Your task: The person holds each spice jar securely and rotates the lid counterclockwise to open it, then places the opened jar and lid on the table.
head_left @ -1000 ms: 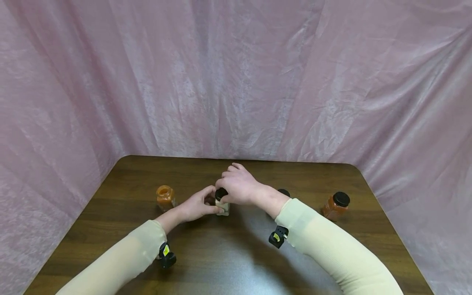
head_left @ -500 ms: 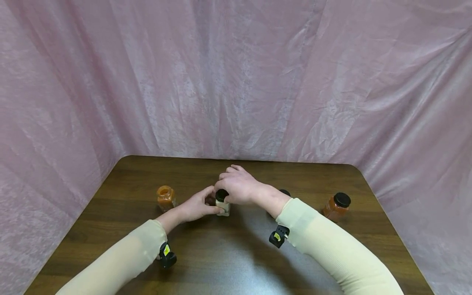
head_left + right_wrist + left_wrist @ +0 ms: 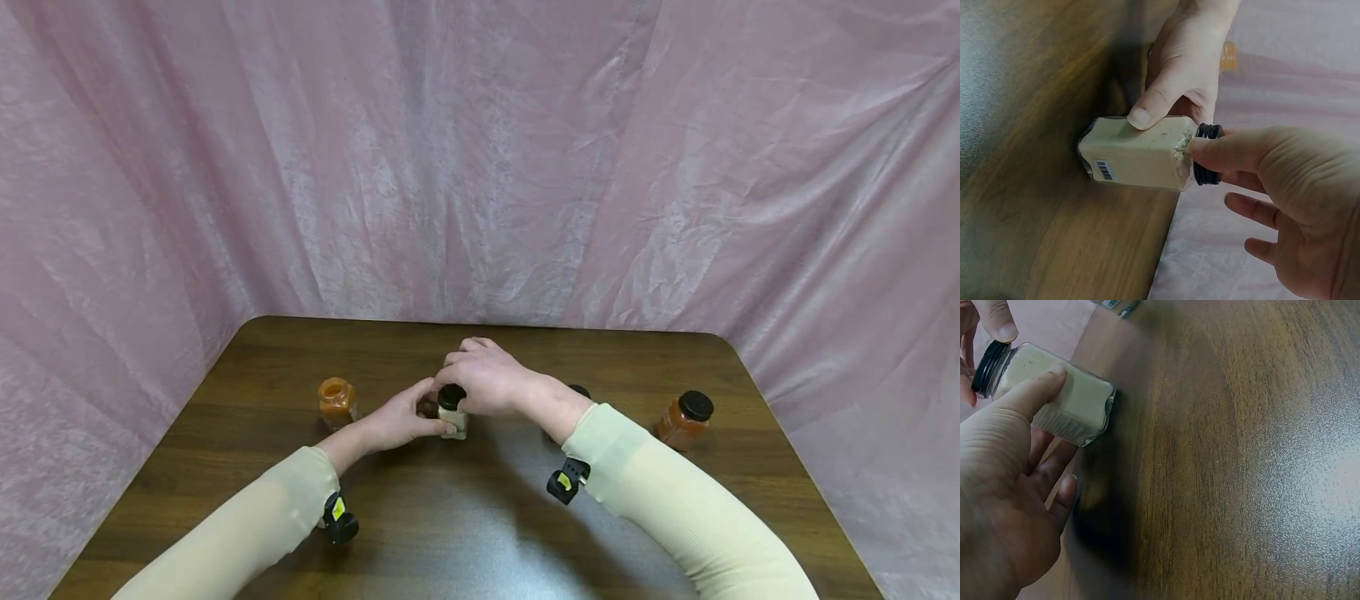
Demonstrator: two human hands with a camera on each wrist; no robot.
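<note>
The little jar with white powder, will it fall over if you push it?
Probably not easily: the jar has flat sides and stands on a squarish base on the table. Being nearly full, it likely feels heavy for its size. Its clear walls look like glass, so perhaps slippery and breakable if dropped.

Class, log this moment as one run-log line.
left hand: grips white spice jar | right hand: pinches black cap | jar: upright on table

No legible text (only a barcode on the spice jar (image 3: 1141, 156))
</note>
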